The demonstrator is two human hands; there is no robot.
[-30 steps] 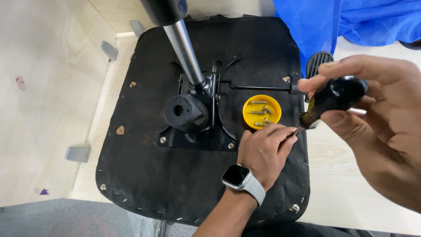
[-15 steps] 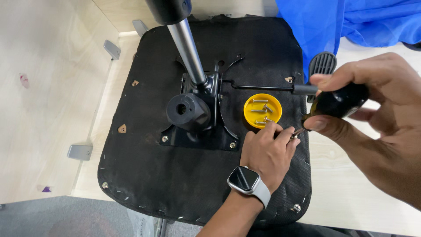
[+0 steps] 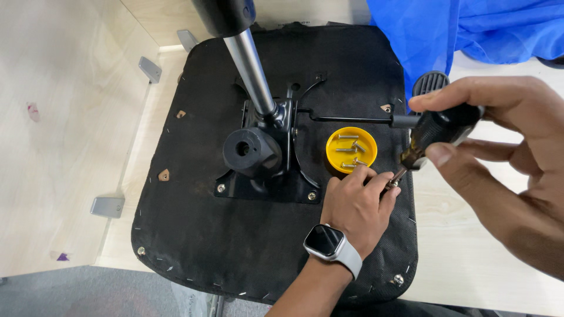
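A black seat (image 3: 194,235) lies upside down, its bracket (image 3: 264,170) bolted at the middle. Just right of the bracket sits a yellow cup (image 3: 351,149) of screws. Below the cup, the left hand (image 3: 355,208) pinches the screwdriver (image 3: 437,132) tip; right of the cup, the right hand (image 3: 505,164) grips its handle.

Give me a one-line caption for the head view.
Right hand holds a screwdriver while left hand steadies its tip on an upturned chair seat.

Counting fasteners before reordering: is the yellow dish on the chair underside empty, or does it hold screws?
Not empty. The yellow dish holds several loose silver screws lying flat, seen from the head view beside the left hand.
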